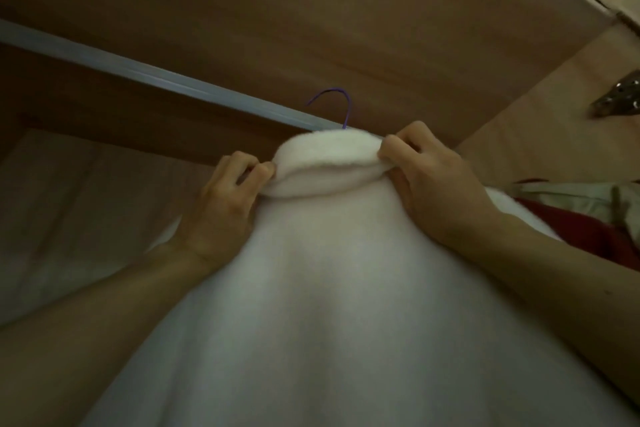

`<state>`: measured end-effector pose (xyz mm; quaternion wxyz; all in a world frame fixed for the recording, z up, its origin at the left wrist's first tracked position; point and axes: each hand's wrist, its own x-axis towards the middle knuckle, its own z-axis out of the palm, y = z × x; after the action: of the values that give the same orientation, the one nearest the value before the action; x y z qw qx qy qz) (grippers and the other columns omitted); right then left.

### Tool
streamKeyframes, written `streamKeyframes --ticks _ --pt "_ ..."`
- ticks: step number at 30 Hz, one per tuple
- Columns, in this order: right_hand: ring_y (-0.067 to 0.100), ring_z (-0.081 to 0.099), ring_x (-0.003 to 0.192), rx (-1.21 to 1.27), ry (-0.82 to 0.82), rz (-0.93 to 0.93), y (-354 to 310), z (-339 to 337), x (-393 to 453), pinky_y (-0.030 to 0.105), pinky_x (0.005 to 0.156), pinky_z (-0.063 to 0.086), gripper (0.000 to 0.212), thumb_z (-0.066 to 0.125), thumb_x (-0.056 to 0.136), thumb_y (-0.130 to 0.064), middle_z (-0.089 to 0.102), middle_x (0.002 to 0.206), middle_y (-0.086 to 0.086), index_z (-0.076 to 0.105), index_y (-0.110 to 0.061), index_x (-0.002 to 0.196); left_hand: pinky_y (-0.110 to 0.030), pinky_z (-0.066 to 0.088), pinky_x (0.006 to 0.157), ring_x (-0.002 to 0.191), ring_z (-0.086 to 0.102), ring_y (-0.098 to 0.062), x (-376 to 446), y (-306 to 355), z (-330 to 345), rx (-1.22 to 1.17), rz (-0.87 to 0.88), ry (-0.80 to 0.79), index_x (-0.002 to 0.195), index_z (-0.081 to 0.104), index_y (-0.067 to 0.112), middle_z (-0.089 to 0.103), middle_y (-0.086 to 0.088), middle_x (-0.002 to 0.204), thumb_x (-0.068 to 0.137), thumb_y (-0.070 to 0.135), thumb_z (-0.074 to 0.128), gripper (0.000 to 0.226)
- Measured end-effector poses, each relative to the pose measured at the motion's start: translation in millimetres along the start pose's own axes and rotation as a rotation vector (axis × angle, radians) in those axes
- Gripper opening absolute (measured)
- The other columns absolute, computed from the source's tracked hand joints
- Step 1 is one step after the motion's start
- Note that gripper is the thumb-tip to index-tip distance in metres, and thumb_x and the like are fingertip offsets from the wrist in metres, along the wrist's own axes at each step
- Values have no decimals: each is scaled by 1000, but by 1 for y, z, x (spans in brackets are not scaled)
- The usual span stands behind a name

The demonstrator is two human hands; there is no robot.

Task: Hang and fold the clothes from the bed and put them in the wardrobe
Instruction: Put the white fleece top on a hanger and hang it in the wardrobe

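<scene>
While hung, fluffy white garment

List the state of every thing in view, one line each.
White fleecy garment: on a hanger, collar folded over, held up inside the wardrobe.
Purple wire hanger hook: pokes up above the collar; whether it is over the rail cannot be told.
Grey metal wardrobe rail: bare along its visible length.
Left hand: pinches the collar's left end.
Right hand: pinches the collar's right end.
Red garment: beside the white one, mostly hidden.
</scene>
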<state>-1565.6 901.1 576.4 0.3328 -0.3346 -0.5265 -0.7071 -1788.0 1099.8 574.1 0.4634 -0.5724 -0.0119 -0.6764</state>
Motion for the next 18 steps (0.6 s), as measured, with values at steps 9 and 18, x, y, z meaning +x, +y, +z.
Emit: streamKeyframes --ticks 9,18 --pt "30 50 85 -72 -70 123 38 40 3 41 68 45 12 57 92 -13 45 104 9 53 -13 104 -48 53 66 90 54 -37 10 -4 80 -42 -152 -94 119 50 18 49 -14 106 82 -10 58 47" --pt "29 48 100 -149 -119 130 22 37 -27 44 76 48 17 52 95 -18 47 111 9 53 -16 112 -46 46 94 109 54 -40 -50 57 105 -153 -504 -61 131 48 11 56 -18 124 91 7 53 41"
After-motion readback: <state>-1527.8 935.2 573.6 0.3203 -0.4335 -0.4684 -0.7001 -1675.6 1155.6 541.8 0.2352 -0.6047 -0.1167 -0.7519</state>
